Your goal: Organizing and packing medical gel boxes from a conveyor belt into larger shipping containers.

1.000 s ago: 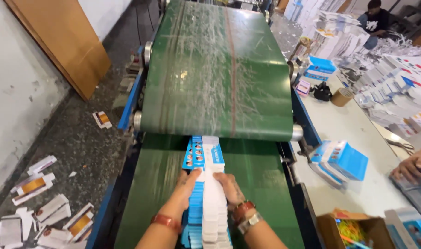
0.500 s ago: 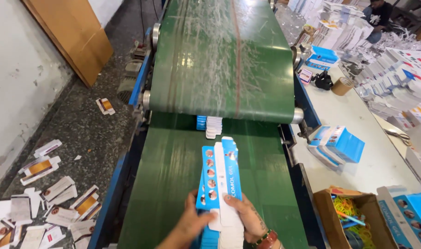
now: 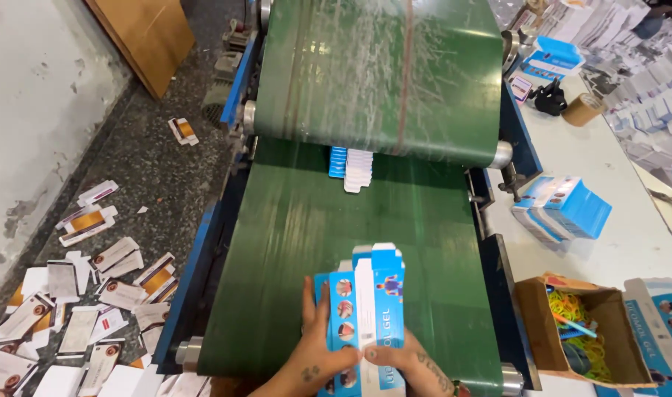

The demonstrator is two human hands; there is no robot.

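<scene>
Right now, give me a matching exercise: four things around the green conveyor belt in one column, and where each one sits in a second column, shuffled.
Things:
1. stack of flat blue-and-white cartons
2. open brown cardboard box of coloured rubber bands
3. brown tape roll
4. scattered flat cartons

Places:
A. on the grey floor, left of the belt
B. on the white table, far right
C. under both hands on the lower belt
D. on the table's near right corner

Pairs: 1-C, 2-D, 3-B, 4-A

- Bare green belt [image 3: 292,242] lay open ahead of both hands [image 3: 365,356].
- Upper belt roller [image 3: 373,147] and emerging flat cartons [image 3: 351,167] blocked the far end.
</scene>
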